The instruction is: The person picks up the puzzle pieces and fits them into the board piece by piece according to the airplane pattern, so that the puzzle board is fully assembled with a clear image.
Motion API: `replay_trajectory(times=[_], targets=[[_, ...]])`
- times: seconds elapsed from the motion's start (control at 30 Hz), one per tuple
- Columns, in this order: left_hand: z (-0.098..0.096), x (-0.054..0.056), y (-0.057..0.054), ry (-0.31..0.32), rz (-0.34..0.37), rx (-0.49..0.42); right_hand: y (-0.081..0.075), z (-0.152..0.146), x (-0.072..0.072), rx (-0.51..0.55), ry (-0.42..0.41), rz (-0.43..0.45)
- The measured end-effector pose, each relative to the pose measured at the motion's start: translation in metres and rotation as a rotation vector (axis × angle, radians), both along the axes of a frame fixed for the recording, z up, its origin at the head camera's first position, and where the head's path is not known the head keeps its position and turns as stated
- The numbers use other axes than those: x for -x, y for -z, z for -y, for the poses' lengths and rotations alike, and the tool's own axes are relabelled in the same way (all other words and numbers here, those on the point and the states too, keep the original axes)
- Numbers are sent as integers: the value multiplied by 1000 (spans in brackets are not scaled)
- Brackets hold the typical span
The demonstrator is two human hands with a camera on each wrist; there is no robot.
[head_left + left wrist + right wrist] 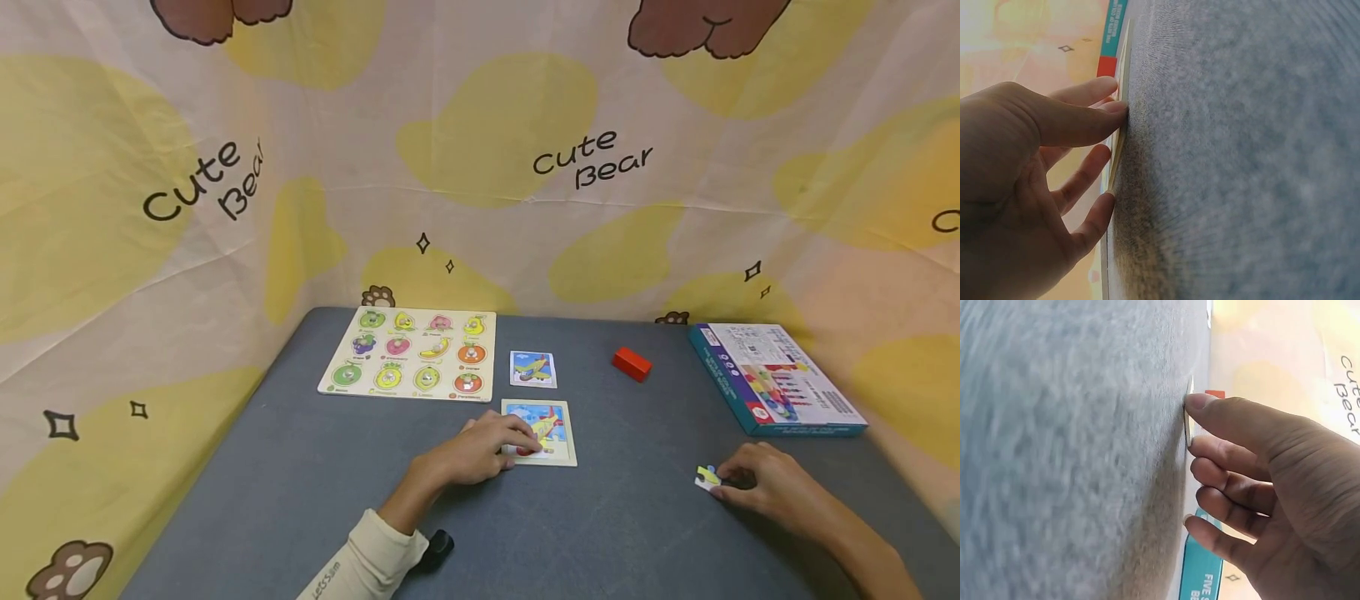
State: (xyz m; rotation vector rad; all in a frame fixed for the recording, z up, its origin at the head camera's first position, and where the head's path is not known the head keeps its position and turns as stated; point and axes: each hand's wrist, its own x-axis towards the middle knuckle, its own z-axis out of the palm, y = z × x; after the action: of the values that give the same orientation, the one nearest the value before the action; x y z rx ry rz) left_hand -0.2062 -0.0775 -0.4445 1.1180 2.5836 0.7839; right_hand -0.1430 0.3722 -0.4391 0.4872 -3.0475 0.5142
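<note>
A square airplane jigsaw puzzle (558, 454) in a pale frame lies on the table in front of me. My left hand (480, 450) rests on its left part, fingers over the picture. Seen from the left wrist, the thumb (1094, 124) touches the near edge of the board, and the other fingers spread loosely. Off to the right, my right hand (780, 487) pinches a small yellow and white jigsaw piece (707, 477) between thumb and index finger, low over the table. In the right wrist view the piece (1189, 425) appears nearly edge-on. The puzzle's left part is hidden under my fingers.
Behind the puzzle lies a small airplane picture card (533, 369). A fruit peg board (405, 358) sits at the back left. A red block (632, 364) stands back right, near a teal-edged box (780, 379). Printed cloth (480, 167) walls the back and sides.
</note>
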Motion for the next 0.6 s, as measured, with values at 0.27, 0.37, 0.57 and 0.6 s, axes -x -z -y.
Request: replay_trajectory(times=[0.27,0.37,0.57,0.6], targets=[[-1,-1,-2,-13,3,16,-5,21,7,6,-27,53],[-1,-2,-3,-11,-4,20,-8,34,11,17,-62,54],[-1,-2,-4,-12,-4,15,-13,67,25,19,-146,106],[-1,-2,-4,-12,-4,15,-13,73,27,20,-160,109]])
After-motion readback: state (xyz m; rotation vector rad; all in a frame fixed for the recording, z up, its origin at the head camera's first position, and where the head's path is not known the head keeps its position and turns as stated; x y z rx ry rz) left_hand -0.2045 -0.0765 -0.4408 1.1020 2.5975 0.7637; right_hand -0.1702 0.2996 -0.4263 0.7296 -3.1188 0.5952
